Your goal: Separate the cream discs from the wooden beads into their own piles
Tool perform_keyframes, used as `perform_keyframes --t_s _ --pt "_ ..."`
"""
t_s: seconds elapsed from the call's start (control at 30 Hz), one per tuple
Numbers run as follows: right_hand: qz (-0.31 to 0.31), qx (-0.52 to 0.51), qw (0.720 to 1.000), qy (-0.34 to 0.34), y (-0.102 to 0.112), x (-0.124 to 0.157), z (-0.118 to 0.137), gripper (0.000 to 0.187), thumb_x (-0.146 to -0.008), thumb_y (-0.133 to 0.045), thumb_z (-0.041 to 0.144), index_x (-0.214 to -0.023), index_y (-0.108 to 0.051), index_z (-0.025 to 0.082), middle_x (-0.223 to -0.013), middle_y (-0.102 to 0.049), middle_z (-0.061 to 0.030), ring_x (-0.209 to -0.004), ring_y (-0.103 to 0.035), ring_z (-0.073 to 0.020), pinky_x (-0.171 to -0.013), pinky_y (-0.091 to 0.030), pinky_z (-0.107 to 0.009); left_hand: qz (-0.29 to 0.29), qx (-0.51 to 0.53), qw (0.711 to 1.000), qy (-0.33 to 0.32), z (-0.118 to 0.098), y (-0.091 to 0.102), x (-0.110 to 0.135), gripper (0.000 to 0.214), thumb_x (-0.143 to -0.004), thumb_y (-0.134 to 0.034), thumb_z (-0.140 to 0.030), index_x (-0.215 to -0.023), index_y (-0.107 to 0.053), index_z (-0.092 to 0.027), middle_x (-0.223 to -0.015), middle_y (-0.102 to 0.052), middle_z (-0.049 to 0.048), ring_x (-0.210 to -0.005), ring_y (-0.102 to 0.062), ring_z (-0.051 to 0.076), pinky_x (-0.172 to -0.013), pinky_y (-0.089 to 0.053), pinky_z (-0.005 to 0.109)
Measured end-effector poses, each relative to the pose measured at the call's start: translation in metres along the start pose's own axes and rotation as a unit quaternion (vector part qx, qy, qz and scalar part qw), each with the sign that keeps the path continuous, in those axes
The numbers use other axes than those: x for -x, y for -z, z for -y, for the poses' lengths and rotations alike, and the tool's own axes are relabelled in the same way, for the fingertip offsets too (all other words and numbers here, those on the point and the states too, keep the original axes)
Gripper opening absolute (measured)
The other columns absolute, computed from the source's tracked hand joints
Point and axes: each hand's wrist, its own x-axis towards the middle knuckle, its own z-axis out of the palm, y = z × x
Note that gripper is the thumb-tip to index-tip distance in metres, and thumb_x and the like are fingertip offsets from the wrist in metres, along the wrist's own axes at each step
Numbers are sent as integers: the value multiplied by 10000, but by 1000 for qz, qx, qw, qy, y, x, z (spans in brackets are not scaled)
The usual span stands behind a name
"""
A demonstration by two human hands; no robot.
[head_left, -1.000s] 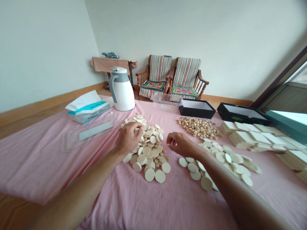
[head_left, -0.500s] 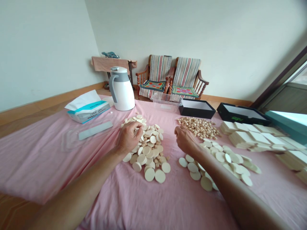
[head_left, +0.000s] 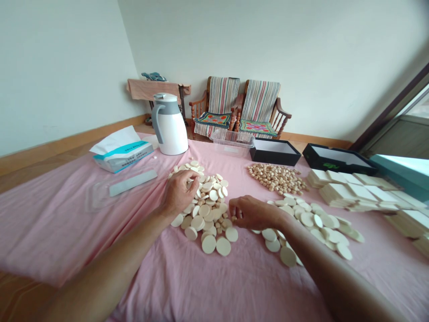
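Well, nearest the lens, left hand (head_left: 179, 192) curled, fingers closed down onto a mixed heap of pale wooden discs (head_left: 204, 211) just before the white thermal jug (head_left: 169, 129), any disc inside hidden. Right hand (head_left: 254, 213) half-closed beside that heap, grip impossible to tell. Larger discs (head_left: 306, 219) further right of the jug, small rounds (head_left: 276, 178) apart, seemingly separated by size. Beneath everything, pink cloth (head_left: 67, 223); right of the jug, black open box (head_left: 275, 152); behind it, two striped wooden armchairs (head_left: 231, 103).

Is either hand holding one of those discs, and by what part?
Cannot be told: the left hand rests curled on the disc pile, and the right hand curls beside it, hiding anything pinched.
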Motion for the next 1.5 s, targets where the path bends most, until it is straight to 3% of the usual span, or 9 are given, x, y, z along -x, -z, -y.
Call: perform_keyframes --t_s 0.13,0.27,0.33,0.5,0.73,0.9,1.23,1.4,1.5 --pt "-56 58 995 -56 3 -5 -19 100 -733 -551 122 -787 -615 176 -790 -668 -51 -713 -581 -159 -586 -347 -236 3 -2 1000 4 1 0 0 126 -827 -505 -214 -814 -627 -184 -827 -696 39 -811 -643 189 -756 -482 291" --pt "-182 108 963 -166 1 -12 -31 172 -802 -485 112 -930 -598 138 -844 -664 -94 -713 -585 -172 -575 -327 -254 4 -2 1000 4 1 -1 0 121 -826 -504 -212 -811 -621 -188 -826 -694 38 -813 -641 190 -754 -480 289" --pt "-211 76 965 -135 -1 -15 -27 185 -795 -500 105 -954 -589 140 -862 -662 -84 -730 -584 -160 -603 -348 -243 3 -1 1000 2 2 -1 0 121 -827 -503 -210 -818 -622 -187 -829 -693 38 -814 -640 190 -754 -479 290" --pt "-124 -44 990 50 -10 -13 -1 204 -707 -507 25 -816 -599 170 -784 -639 -16 -693 -552 -111 -626 -378 -199 -2 -2 1000 -1 2 -1 0 121 -825 -509 -206 -819 -627 -184 -827 -692 38 -808 -640 191 -750 -478 289" --pt "-90 -43 991 91 -14 -9 7 194 -689 -498 4 -753 -570 173 -780 -614 -11 -700 -535 -106 -620 -362 -198 -2 -2 1000 -5 1 0 0 120 -831 -509 -210 -825 -627 -188 -835 -691 40 -819 -636 192 -761 -478 291" --pt "-69 -33 994 83 -12 -6 8 187 -700 -508 24 -785 -574 176 -806 -618 -22 -719 -544 -113 -632 -366 -204 -3 -1 1000 -7 1 0 0 117 -835 -509 -209 -822 -622 -183 -832 -687 41 -817 -635 191 -761 -473 289" --pt "-101 32 994 39 -14 -9 2 150 -686 -511 79 -798 -545 173 -794 -611 -36 -717 -543 -136 -645 -368 -232 -1 0 1000 -6 2 -1 0 128 -836 -507 -214 -824 -628 -173 -830 -688 40 -809 -635 187 -751 -465 282" --pt "-208 108 967 -101 -10 -17 -27 197 -765 -481 79 -918 -596 124 -909 -617 -121 -788 -570 -202 -674 -408 -294 -3 6 1000 -5 2 -1 0 123 -827 -508 -199 -812 -627 -173 -812 -687 34 -794 -635 181 -743 -467 282" --pt "-257 87 962 -36 -15 -25 -32 327 -805 -496 79 -1121 -576 110 -1094 -602 -150 -992 -559 -230 -849 -425 -332 -6 6 1000 -6 1 -1 0 122 -827 -508 -198 -814 -626 -173 -814 -688 34 -801 -636 182 -747 -468 282"
